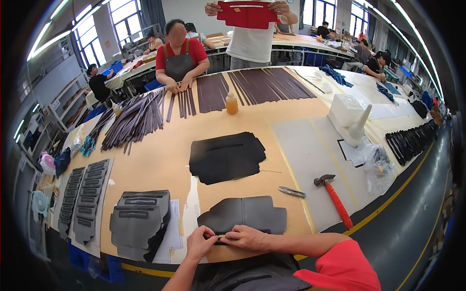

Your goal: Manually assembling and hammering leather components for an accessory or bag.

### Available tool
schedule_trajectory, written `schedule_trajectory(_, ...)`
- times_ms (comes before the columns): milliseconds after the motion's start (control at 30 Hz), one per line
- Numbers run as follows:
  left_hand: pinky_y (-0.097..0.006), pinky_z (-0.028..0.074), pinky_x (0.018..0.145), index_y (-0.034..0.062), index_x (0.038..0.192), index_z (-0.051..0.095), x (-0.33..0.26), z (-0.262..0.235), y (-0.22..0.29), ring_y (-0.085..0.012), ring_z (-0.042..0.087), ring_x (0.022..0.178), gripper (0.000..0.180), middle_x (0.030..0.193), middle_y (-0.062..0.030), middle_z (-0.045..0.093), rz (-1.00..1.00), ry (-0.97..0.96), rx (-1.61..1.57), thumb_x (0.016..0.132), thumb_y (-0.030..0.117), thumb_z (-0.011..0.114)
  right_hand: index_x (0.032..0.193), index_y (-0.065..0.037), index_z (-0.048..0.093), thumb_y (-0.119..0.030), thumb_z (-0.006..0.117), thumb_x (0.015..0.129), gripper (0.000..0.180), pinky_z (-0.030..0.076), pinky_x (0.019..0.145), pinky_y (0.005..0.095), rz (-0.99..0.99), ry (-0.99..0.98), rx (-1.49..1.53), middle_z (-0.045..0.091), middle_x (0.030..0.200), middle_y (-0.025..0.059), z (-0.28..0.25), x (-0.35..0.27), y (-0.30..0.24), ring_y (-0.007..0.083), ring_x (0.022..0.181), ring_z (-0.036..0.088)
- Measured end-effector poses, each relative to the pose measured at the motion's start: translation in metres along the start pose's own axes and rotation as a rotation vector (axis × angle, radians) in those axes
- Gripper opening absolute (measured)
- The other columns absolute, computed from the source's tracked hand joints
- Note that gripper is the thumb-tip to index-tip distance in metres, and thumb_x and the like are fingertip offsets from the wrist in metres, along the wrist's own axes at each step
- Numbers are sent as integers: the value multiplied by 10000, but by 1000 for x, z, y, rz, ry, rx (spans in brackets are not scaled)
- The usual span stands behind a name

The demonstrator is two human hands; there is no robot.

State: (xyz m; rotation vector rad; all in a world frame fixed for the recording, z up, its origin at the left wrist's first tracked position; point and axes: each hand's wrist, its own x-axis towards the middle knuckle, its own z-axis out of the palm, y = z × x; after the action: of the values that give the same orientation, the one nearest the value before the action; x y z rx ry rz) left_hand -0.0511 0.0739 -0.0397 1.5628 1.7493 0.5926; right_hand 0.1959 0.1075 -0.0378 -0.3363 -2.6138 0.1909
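Observation:
At the table's near edge lies a dark grey leather-like panel (247,213) with stepped corners. Along its near side runs a narrow black strip (262,231). My left hand (200,243) is closed, thumb and fingertips pinching this strip near its left end. Beside it, my right hand (246,238) is closed too, its thumb and fingers pressing on the same strip. A small tan bit (222,236) shows between the two sets of fingertips; its kind is too small to tell. Beyond the panel rests a stack of black cut panels (227,157).
Right of me lie thread snips (292,191) and a red-handled hammer (335,199). Dark panels with raised slots (140,223) are stacked left. A glue bottle (231,104) stands farther off. Across the table, a person (182,58) handles brown strips; another holds up a red panel (247,14).

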Motion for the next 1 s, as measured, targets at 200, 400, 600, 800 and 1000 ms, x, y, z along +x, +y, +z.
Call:
schedule_trajectory(200, -362, 557, 767, 78, 865, 718, -1, 1, 1, -228, 709, 795, 215, 832, -64, 720, -1, 10, -11, 772, 245, 815, 1342, -9, 609, -108, 556, 889, 467, 504, 850, 325, 7, -9, 8, 563, 1093, 53, -3, 0, 0, 230, 940, 551)
schedule_trajectory(400, -361, 556, 763, 75, 863, 716, -3, 0, 3, -228, 709, 792, 210, 831, -66, 719, 9, 11, 0, 773, 236, 816, 1325, -10, 614, -108, 554, 895, 445, 501, 849, 321, 12, -10, 3, 562, 1095, 53, -4, 2, -2, 226, 939, 553)
schedule_trajectory(600, -361, 557, 758, 72, 865, 715, -3, -1, 4, -225, 704, 785, 206, 830, -71, 714, 31, 27, -1, 774, 226, 818, 1327, -11, 611, -104, 552, 904, 437, 494, 861, 320, 12, -3, 5, 562, 1105, 53, 1, -1, -2, 226, 941, 552)
schedule_trajectory(800, -354, 556, 741, 64, 865, 706, -9, -3, 15, -212, 694, 765, 190, 833, -73, 709, 115, 120, 0, 778, 191, 817, 1327, -18, 612, -110, 556, 901, 440, 495, 867, 319, 18, -15, -6, 563, 1104, 58, -1, -1, -3, 229, 943, 552)
schedule_trajectory(1000, -316, 546, 709, 49, 906, 696, -13, -5, 7, -165, 644, 716, 144, 841, -59, 700, 183, 87, -7, 810, 114, 782, 1294, -43, 604, -114, 560, 895, 407, 498, 873, 319, 25, -14, -8, 572, 1099, 58, -3, 0, -1, 228, 954, 558)
